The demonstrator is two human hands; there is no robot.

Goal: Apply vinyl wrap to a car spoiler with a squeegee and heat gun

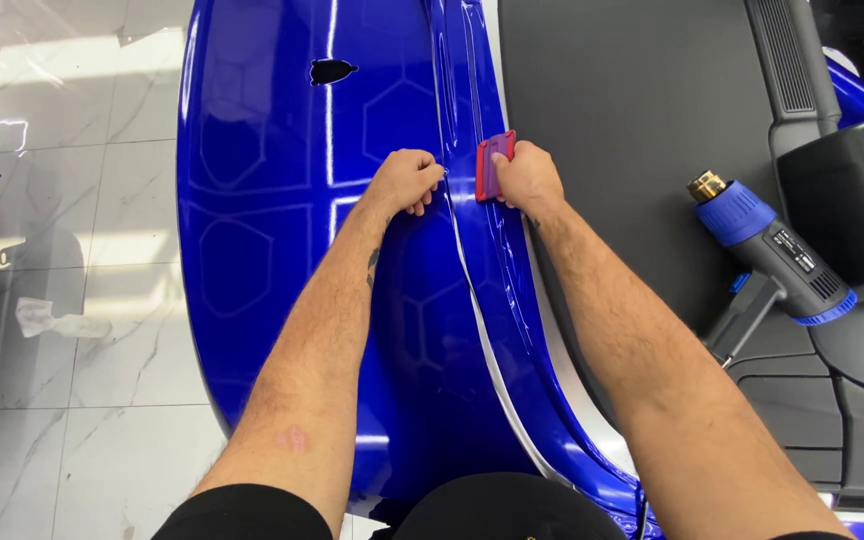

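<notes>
Glossy deep-blue vinyl wrap film (282,230) lies over the curved vehicle body panel, filling the centre of my view from top to btm, w/ a raised ridge running down its right side. I judge it thin, soft and stretchy, light, slick on the face; it looks apt to crease or scratch, so I'd grip it only at a free edge and keep tension even.

My left hand (404,181) is curled tight, fingers pinching the film right at the ridge line. My right hand (526,180) is closed round a small red plastic squeegee (493,166), blade edge pressed on the film just beside the left hand. The squeegee looks stiff and light, best held flat by its back edge.

Right of the panel sits a matt black surface (632,130); on it, well apart from my hands, a blue-and-black heat gun w/ brass-coloured nozzle (767,250). Left is pale marble-look tiled floor (82,250) w/ a crumpled white scrap (47,320).
</notes>
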